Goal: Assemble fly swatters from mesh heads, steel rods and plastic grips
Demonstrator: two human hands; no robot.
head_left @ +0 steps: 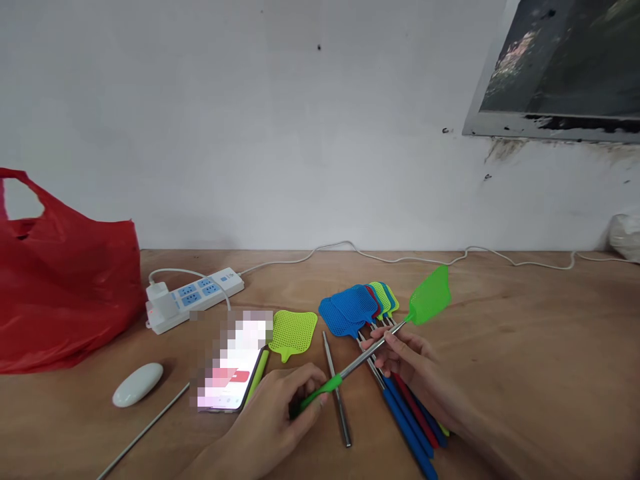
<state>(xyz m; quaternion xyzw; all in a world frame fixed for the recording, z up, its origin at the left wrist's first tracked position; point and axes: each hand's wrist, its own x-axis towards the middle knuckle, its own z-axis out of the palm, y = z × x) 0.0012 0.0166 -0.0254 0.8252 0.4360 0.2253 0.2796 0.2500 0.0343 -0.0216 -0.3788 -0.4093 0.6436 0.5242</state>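
A green fly swatter [430, 297] with a metal shaft is held up at a slant between both hands. My left hand [277, 413] is closed around its green handle. The fingers of my right hand [410, 360] pinch the shaft just below the green head. Under the swatter, a loose metal rod [337, 387] lies on the table. A loose yellow-green swatter head [295, 332] rests to its left, and a yellow-green handle [258, 375] lies beside the phone. Several blue, red and yellow-green fly swatters [353, 308] lie in a pile, partly hidden behind my right hand.
On the left stand a red plastic bag [65, 280] and a white power strip [200, 297] with a charger plugged in. A lit phone [233, 373] and a white computer mouse [138, 385] lie nearer. A white cable [400, 259] runs along the wall.
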